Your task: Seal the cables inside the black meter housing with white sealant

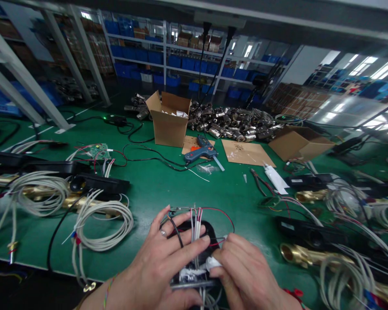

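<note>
Along the counter [148, 185], from the left, lie cable coils [127, 228]; near the front middle, the left hand's [168, 258] grip holds the black housing [208, 228], fingers across its wires [198, 221]; beside it, the right hand's [244, 269] grip pinches a white tip [213, 263]; rightmost are brass fittings [305, 257].

Here's the left hand [163, 260] holding the wired black housing [208, 230], the right hand [247, 269] pinching a white item [213, 263] over it, glue gun [202, 151] lying beyond on the surface [155, 183]!
</note>
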`<state>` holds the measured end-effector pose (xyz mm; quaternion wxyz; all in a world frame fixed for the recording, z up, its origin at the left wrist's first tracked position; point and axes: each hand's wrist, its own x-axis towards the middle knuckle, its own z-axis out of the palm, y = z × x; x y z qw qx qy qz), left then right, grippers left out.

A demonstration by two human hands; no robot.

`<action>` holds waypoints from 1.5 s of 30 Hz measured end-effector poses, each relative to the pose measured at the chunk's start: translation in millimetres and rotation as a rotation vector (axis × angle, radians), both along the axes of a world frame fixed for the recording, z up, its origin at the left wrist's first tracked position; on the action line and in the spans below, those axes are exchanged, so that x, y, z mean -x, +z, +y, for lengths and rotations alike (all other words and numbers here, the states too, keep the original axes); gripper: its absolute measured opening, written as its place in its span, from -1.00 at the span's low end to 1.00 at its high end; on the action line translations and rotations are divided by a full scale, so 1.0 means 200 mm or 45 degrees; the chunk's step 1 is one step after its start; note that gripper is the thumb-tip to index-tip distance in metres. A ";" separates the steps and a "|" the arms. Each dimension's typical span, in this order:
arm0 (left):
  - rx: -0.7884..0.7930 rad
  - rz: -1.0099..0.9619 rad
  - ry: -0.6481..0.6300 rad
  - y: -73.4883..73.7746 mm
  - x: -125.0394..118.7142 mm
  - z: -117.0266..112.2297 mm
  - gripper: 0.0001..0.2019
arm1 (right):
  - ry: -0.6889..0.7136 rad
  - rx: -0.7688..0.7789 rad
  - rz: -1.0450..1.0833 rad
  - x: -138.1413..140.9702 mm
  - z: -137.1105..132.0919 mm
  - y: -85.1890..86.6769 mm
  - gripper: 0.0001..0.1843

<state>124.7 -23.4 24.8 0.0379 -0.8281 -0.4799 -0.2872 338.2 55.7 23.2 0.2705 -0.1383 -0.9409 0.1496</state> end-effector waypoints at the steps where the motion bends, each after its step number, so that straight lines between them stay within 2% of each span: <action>1: -0.045 -0.018 -0.007 -0.01 0.00 0.00 -0.39 | -0.008 -0.010 -0.002 0.00 0.00 0.00 -0.83; 8: -0.203 -0.132 -0.002 -0.13 -0.03 -0.03 -0.52 | -0.032 -0.121 -0.017 -0.03 0.00 -0.05 -0.86; 12: -0.222 -0.143 0.019 -0.14 -0.03 -0.03 -0.52 | -0.069 -0.195 0.001 -0.02 0.00 -0.04 -0.84; 15: -0.209 -0.142 0.015 -0.14 -0.04 -0.04 -0.52 | -0.103 -0.203 0.124 -0.02 -0.01 -0.03 -0.83; 17: -0.157 -0.152 0.048 -0.14 -0.04 -0.05 -0.52 | -0.151 -0.054 0.203 -0.02 0.00 -0.01 -0.84; 19: -0.108 -0.176 0.091 -0.14 -0.05 -0.06 -0.52 | -0.242 0.240 0.215 -0.03 0.00 0.00 -0.83; 23: -0.081 -0.184 0.112 -0.15 -0.05 -0.07 -0.52 | -0.349 0.814 0.061 -0.07 0.02 0.05 -0.71; 25: -0.078 -0.163 0.114 -0.15 -0.05 -0.07 -0.51 | -0.314 0.934 -0.025 -0.08 0.02 0.07 -0.69; 27: -0.086 -0.142 0.110 -0.15 -0.05 -0.07 -0.51 | -0.294 0.870 -0.106 -0.09 0.03 0.09 -0.76; 30: -0.117 -0.114 0.119 -0.15 -0.05 -0.07 -0.55 | -0.223 0.556 -0.166 -0.09 0.03 0.10 -0.87; 34: -0.263 -0.039 0.148 -0.18 -0.05 -0.07 -0.55 | 0.002 0.123 -0.169 -0.07 0.04 0.11 -0.81; 37: -0.296 -0.013 0.179 -0.22 -0.04 -0.08 -0.55 | 0.117 -0.076 -0.210 -0.05 0.05 0.11 -0.79; 40: -0.318 0.010 0.168 -0.25 -0.04 -0.09 -0.56 | 0.142 -0.075 -0.282 -0.04 0.05 0.14 -0.83; 45: -0.302 -0.008 0.171 -0.28 -0.03 -0.10 -0.56 | 0.201 0.166 -0.437 -0.05 0.09 0.20 -0.82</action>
